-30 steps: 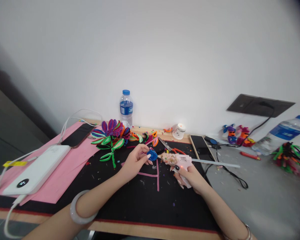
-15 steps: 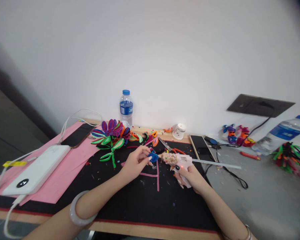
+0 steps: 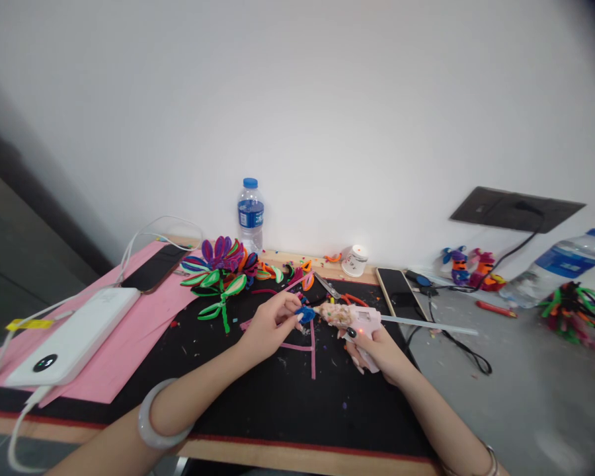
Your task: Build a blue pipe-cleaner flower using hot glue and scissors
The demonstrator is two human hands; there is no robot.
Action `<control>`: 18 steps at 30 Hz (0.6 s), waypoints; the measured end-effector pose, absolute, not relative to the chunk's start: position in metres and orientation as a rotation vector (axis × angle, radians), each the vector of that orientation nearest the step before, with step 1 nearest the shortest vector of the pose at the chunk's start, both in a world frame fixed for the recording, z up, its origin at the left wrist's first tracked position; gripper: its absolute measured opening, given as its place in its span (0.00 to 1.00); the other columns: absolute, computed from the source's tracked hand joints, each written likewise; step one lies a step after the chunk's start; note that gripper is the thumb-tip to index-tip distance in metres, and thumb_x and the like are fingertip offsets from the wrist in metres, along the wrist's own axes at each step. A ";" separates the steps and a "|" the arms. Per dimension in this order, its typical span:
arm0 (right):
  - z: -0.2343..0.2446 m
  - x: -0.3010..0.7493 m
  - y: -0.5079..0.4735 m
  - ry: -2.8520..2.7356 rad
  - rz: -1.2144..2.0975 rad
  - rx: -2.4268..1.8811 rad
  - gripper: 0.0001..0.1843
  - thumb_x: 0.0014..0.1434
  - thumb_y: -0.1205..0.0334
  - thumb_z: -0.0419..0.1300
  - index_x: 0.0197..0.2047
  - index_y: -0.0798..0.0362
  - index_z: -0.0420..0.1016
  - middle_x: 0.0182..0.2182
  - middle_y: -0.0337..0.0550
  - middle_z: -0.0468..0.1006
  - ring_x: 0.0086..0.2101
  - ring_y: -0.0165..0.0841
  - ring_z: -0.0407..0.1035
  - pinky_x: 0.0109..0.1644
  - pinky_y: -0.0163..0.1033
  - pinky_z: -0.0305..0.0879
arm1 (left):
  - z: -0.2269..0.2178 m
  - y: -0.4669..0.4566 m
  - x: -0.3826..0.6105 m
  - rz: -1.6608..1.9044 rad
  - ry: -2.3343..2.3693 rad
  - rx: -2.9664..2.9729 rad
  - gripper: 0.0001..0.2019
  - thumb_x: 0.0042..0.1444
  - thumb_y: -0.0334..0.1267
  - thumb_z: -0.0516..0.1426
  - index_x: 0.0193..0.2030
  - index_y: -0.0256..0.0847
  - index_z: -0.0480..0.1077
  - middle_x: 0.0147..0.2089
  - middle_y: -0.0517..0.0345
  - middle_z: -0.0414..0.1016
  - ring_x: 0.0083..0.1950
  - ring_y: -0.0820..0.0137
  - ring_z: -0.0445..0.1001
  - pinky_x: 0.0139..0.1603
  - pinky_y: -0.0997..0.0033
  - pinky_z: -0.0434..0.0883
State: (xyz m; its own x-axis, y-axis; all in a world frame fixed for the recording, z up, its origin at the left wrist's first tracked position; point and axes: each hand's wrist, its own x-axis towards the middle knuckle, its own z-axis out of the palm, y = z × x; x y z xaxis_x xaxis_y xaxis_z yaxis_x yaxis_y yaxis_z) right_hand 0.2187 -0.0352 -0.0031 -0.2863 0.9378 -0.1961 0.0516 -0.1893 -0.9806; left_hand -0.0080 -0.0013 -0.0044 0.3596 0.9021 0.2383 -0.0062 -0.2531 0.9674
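My left hand (image 3: pixel 270 322) pinches a small blue coiled piece (image 3: pixel 305 314) over the black mat (image 3: pixel 258 390). My right hand (image 3: pixel 377 350) is wrapped round a pink glue gun (image 3: pixel 354 319) with a red light lit. The gun's crusted nozzle touches the blue piece. A clear glue stick (image 3: pixel 426 324) juts out of the gun's back to the right. Pink strips (image 3: pixel 311 345) lie on the mat under my hands. A green-stemmed flower of coloured loops (image 3: pixel 221 271) lies to the left.
A white power bank (image 3: pixel 74 340) with cables and a phone (image 3: pixel 153 268) rest on pink paper (image 3: pixel 129 330) at the left. A water bottle (image 3: pixel 250 213), a white cup (image 3: pixel 354 260), scissors (image 3: pixel 330 287), a second phone (image 3: pixel 399 292), another bottle (image 3: pixel 555 264) and coloured craft pieces (image 3: pixel 575 307) stand behind and right.
My left hand has turned the blue piece from flat-on to edge-on and lowered it slightly against the gun's nozzle. My right hand and the gun have barely moved.
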 end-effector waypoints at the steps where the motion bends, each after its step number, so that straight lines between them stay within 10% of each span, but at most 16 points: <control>1: -0.003 0.219 -0.035 -1.340 1.564 -1.222 0.18 0.51 0.48 0.57 0.33 0.56 0.65 0.11 0.30 0.64 0.10 0.21 0.51 0.14 0.29 0.54 | -0.004 -0.001 -0.008 1.084 0.830 1.579 0.06 0.53 0.31 0.53 0.38 0.39 0.61 0.33 0.60 0.65 0.31 0.73 0.73 0.33 0.73 0.71; 18: -0.002 0.217 -0.037 -1.385 1.558 -1.211 0.20 0.51 0.46 0.56 0.34 0.56 0.64 0.12 0.30 0.63 0.10 0.21 0.50 0.12 0.27 0.49 | -0.004 -0.002 -0.007 1.043 0.850 1.658 0.05 0.53 0.32 0.52 0.38 0.39 0.61 0.31 0.60 0.67 0.30 0.73 0.73 0.31 0.74 0.69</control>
State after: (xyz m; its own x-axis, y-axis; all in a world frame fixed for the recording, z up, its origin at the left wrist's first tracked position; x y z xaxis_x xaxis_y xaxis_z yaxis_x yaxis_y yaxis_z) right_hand 0.2168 -0.0368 -0.0019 -0.3044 0.9348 -0.1828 0.0719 -0.1688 -0.9830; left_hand -0.0068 -0.0018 -0.0043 0.3908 0.8871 0.2456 0.0616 -0.2914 0.9546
